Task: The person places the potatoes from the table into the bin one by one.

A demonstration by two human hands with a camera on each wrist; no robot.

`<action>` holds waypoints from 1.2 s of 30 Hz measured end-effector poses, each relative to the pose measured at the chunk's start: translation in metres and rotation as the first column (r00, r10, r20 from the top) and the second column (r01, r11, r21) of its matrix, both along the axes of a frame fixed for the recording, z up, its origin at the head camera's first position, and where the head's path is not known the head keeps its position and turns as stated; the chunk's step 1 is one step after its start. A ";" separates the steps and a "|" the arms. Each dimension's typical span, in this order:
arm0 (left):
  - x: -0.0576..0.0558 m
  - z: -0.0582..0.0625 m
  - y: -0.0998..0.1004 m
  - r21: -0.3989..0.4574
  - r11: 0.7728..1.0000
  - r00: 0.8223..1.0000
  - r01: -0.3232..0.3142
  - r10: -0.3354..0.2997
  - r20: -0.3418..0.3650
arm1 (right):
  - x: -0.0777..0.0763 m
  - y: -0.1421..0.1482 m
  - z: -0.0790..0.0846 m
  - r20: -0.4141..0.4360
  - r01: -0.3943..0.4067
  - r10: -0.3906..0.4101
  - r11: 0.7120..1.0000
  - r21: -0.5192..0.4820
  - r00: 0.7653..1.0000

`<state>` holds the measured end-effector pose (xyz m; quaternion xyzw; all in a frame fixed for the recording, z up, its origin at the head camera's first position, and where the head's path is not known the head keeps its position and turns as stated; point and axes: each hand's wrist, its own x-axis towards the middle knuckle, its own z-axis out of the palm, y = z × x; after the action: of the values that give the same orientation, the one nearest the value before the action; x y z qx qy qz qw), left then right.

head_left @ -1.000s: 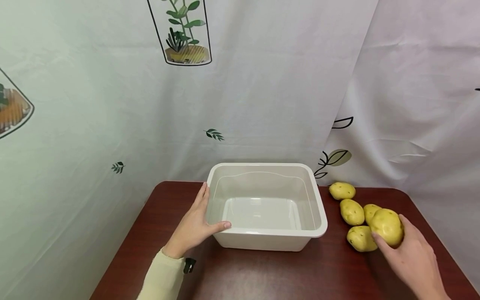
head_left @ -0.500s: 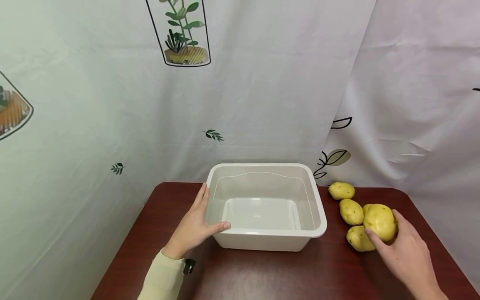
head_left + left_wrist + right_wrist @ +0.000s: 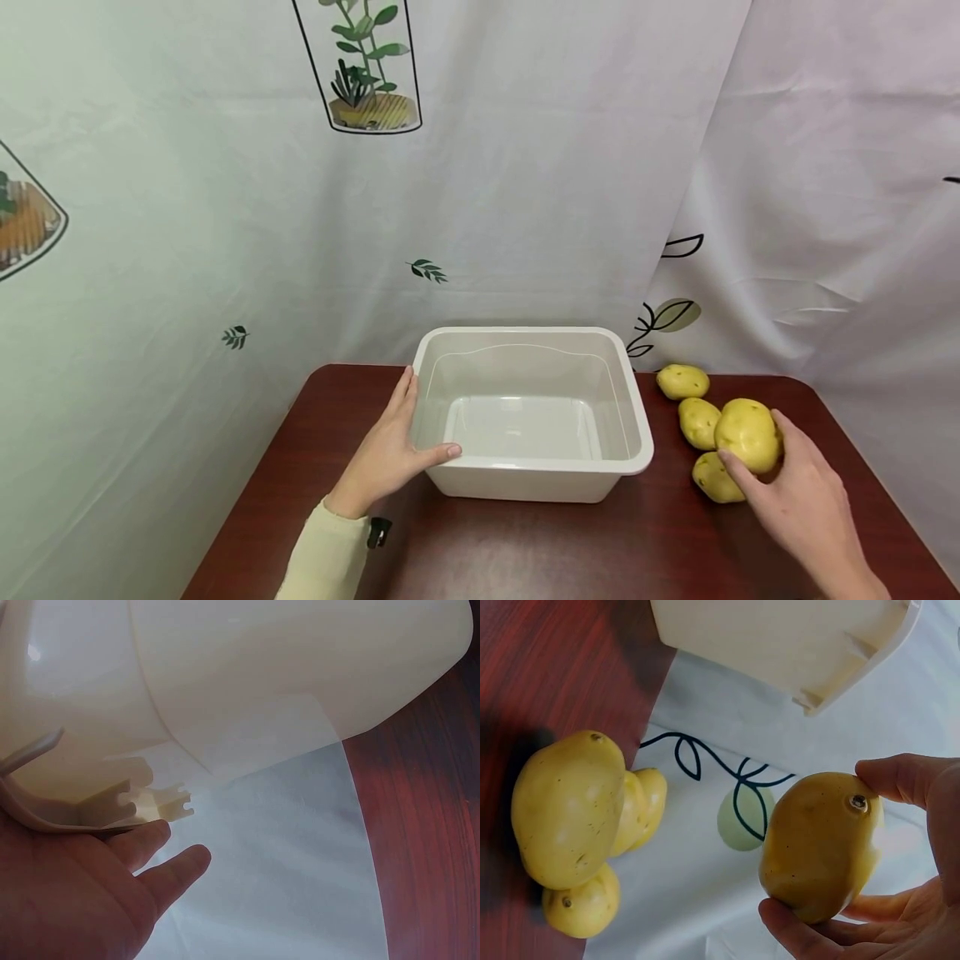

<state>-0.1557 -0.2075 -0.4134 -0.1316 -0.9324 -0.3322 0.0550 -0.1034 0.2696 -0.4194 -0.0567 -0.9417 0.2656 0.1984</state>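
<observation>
A yellow potato [image 3: 747,435] is pinched between the thumb and fingers of my right hand [image 3: 806,500], raised above the others at the right. In the right wrist view this potato [image 3: 821,844] shows a dark eye near its thumb end. On the table nearby lie a front potato [image 3: 717,477], a middle potato [image 3: 697,423] and a back potato [image 3: 682,382]; the held one hides part of the group. With fairly straight fingers, my left hand [image 3: 386,457] rests against the front left corner of a pale plastic basin [image 3: 525,486], thumb over its rim.
The dark red wooden table [image 3: 525,550] ends at the back against a pale curtain [image 3: 547,208] with plant prints. Inside the basin only its bare floor shows. A small black clip-like piece [image 3: 378,532] is at the left cuff.
My right hand has carried the potato leftward and slightly away, so it now covers one potato and overlaps the middle and front ones. My left hand and the basin have stayed put.
</observation>
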 end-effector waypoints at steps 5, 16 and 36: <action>0.001 0.000 -0.001 -0.003 1.000 1.000 -0.003 0.003 0.000 | -0.001 -0.006 0.002 -0.020 -0.016 0.016 1.000 -0.001 1.000; 0.000 0.000 0.000 0.001 1.000 1.000 -0.002 0.002 -0.003 | -0.004 -0.018 0.005 -0.053 -0.044 0.045 0.999 0.009 0.998; 0.001 0.000 0.000 -0.006 1.000 1.000 0.000 0.000 -0.005 | -0.008 -0.040 0.019 -0.110 -0.087 0.083 0.996 -0.028 0.990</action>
<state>-0.1550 -0.2076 -0.4135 -0.1324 -0.9332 -0.3293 0.0570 -0.1113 0.2298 -0.4008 -0.0053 -0.9266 0.2917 0.2371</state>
